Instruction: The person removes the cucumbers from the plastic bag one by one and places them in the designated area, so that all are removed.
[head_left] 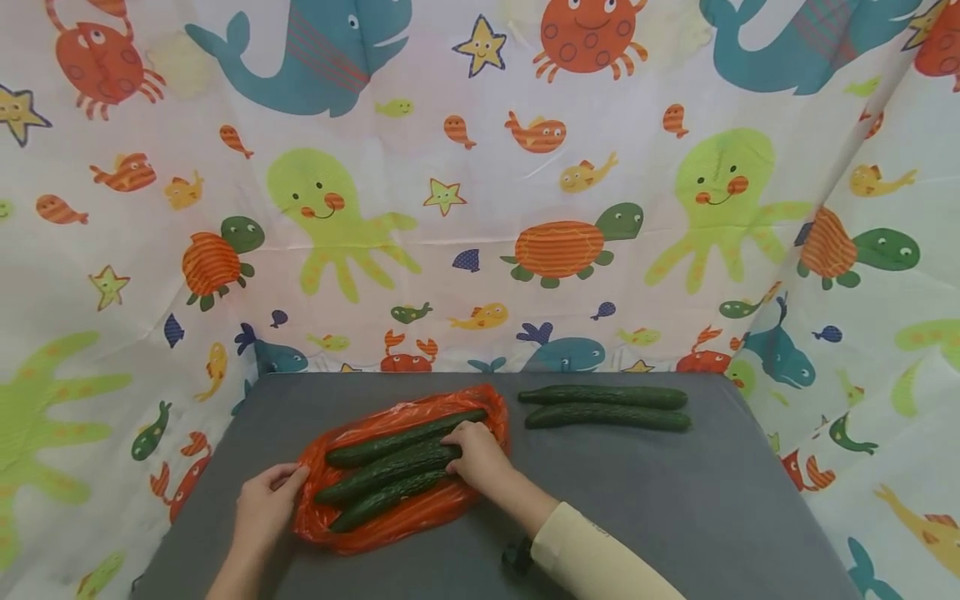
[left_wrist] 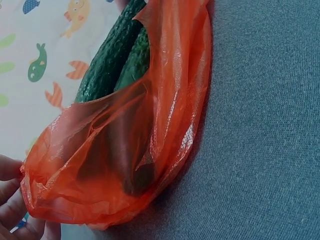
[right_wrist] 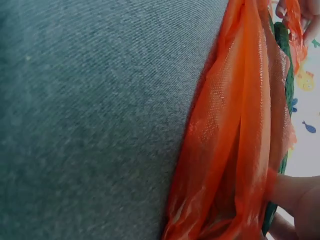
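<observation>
Left hand [head_left: 266,500] pinches the orange bag [head_left: 397,533] beside it; right hand [head_left: 480,456] grips the middle cucumber [head_left: 388,472] beneath.

Five cucumbers [head_left: 607,417], one bag [head_left: 405,527] and two hands [head_left: 480,457] show.

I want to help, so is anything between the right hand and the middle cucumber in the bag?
Nothing visible: the right hand grips the right end of the middle cucumber through the open top of the bag.

The bag [head_left: 420,514] is orange; cucumbers [head_left: 393,468], dark green; tabletop [head_left: 660,500], grey; backdrop [head_left: 480,227], white with colourful sea animals [head_left: 558,248].
</observation>
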